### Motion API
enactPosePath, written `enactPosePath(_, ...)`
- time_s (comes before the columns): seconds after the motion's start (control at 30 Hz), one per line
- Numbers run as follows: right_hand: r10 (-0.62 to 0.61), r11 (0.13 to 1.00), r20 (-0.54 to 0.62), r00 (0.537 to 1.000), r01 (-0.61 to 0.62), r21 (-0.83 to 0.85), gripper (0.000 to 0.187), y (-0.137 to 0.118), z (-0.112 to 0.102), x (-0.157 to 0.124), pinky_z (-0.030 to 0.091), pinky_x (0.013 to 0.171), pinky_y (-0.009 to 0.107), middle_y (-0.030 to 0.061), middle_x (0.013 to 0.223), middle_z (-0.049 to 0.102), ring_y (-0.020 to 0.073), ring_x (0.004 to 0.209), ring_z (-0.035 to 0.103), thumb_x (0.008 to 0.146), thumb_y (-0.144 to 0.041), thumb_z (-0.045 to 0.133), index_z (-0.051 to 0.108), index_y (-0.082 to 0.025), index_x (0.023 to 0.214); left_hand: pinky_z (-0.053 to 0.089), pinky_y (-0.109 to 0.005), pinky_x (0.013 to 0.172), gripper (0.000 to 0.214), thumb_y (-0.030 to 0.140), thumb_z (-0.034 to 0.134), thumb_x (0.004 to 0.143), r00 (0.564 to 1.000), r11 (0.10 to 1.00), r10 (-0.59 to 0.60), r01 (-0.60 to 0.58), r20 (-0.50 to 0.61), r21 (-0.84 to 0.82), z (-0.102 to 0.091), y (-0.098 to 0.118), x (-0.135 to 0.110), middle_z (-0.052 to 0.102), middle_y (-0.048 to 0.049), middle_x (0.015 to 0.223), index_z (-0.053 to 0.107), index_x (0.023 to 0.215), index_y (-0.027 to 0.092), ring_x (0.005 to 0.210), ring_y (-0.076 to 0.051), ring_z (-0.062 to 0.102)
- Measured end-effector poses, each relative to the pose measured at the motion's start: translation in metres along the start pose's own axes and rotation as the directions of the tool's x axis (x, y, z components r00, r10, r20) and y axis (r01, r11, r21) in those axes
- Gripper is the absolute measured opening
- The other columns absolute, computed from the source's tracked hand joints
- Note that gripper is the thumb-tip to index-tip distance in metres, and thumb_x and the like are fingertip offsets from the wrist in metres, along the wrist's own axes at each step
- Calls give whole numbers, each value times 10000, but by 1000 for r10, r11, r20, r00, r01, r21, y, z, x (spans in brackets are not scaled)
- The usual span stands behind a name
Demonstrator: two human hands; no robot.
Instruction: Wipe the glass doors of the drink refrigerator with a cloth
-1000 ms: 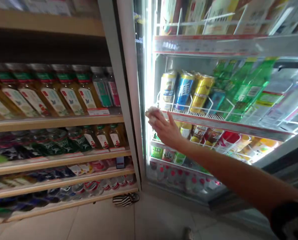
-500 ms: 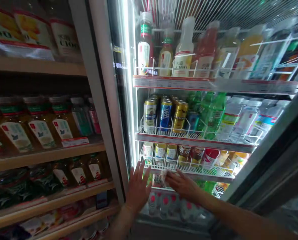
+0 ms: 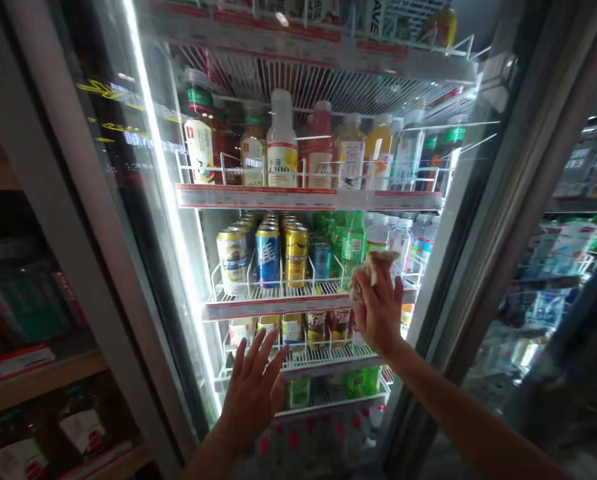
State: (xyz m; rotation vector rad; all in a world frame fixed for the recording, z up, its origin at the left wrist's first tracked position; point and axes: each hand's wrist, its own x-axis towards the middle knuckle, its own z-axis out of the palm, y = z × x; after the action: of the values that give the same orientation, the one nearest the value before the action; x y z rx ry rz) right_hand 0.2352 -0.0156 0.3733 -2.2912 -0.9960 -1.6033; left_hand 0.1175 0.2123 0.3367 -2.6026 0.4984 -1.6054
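In the head view, my right hand [image 3: 379,313] grips a crumpled, pale beige cloth [image 3: 373,272] and holds it against or just in front of the glass door [image 3: 273,40] of a drinks cooler. My left hand [image 3: 255,383] is lower and further left, its fingers spread and nothing in it; whether it touches the glass I cannot tell. Behind the glass, near the cloth, stand green bottles [image 3: 352,245]. Drink cans, among them a blue can [image 3: 267,257] and a gold can [image 3: 296,257], fill the same shelf. Part of the lower shelves is hidden by my hands.
A bright light strip [image 3: 158,143] runs down the left inside edge. Metal door frames [image 3: 458,267] border the glass. Higher up, a shelf carries juice bottles [image 3: 282,150]. Wooden shelves [image 3: 43,383] with bottles stand on the left, and more chilled drinks appear at the right.
My right hand has moved up and to the right with the cloth. The view has swung to the right, so more of the cooler shows. My left hand stays spread near the lower left.
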Motion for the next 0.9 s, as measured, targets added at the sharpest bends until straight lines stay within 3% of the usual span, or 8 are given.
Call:
enactPosePath(0.07, 13, 1000, -20, 1000, -14, -20, 674, 6, -3, -11, 213, 1113, 559, 125, 1427, 425, 285, 1364, 324, 838, -136, 400, 206, -210, 1479, 168, -476, 1170, 482, 134, 503, 813, 999, 999, 40, -40, -4, -15, 1, 1, 12, 377, -103, 1459, 468, 1290, 194, 1405, -259, 237)
enactPosePath(0.17, -101, 994, 111, 989, 105, -29, 685, 25, -4, -41, 212, 1146, 486, 87, 1358, 515, 228, 1301, 425, 821, -79, 375, 222, -213, 1475, 151, -456, 1178, 469, 151, 501, 822, 998, 997, 69, -69, -8, -38, 5, 1, 25, 410, -83, 1441, 480, 1285, 214, 1407, -241, 235)
enactPosePath(0.27, 173, 976, 21, 985, -168, -135, 675, 66, -5, -49, 300, 1078, 558, 132, 1464, 371, 286, 1353, 350, 864, -156, 395, 150, -219, 1489, 127, -442, 1185, 469, 176, 506, 828, 997, 997, 65, -67, -40, -39, 12, 0, 28, 384, -79, 1460, 481, 1294, 217, 1411, -236, 224)
enactPosePath(0.33, 333, 923, -116, 936, -348, -162, 700, 89, -6, -55, 365, 1012, 594, 157, 1530, 209, 335, 1388, 267, 890, -226, 412, 64, -230, 1497, 106, -438, 1188, 482, 179, 513, 826, 997, 998, 64, -65, -47, -9, 17, 0, 26, 342, -86, 1484, 473, 1306, 208, 1417, -241, 201)
enactPosePath(0.53, 364, 906, -49, 930, -366, -212, 709, 88, 8, -129, 508, 877, 545, 179, 1475, 323, 362, 1312, 389, 885, -216, 420, 70, -218, 1501, 104, -423, 1190, 514, 236, 524, 839, 999, 999, 1, -3, -53, -37, 29, 6, 15, 342, -64, 1487, 442, 1347, 237, 1416, -240, 208)
enactPosePath(0.7, 449, 876, -227, 864, -476, -82, 697, 103, 7, -63, 407, 969, 638, 212, 1497, 254, 385, 1363, 289, 896, -209, 392, 43, -180, 1499, 119, -447, 1188, 562, 207, 520, 827, 998, 999, -21, 18, -67, -42, 32, 7, 13, 353, -53, 1482, 405, 1374, 265, 1411, -248, 221)
enactPosePath(0.8, 332, 940, -251, 909, -341, 9, 677, 72, 12, -42, 394, 998, 621, 175, 1514, 240, 344, 1396, 241, 880, -159, 355, 78, -188, 1497, 117, -449, 1188, 554, 171, 521, 813, 998, 999, -28, 26, -57, -28, 32, 14, 14, 313, -62, 1502, 426, 1354, 246, 1414, -262, 206)
enactPosePath(0.9, -87, 989, -116, 989, 100, 105, 643, 38, 15, -51, 470, 990, 479, 85, 1412, 456, 237, 1321, 408, 839, -90, 352, 264, -251, 1455, 140, -446, 1184, 524, 104, 519, 789, 999, 1000, -20, 20, -35, -7, 28, 19, 16, 270, -101, 1515, 462, 1305, 179, 1418, -287, 185)
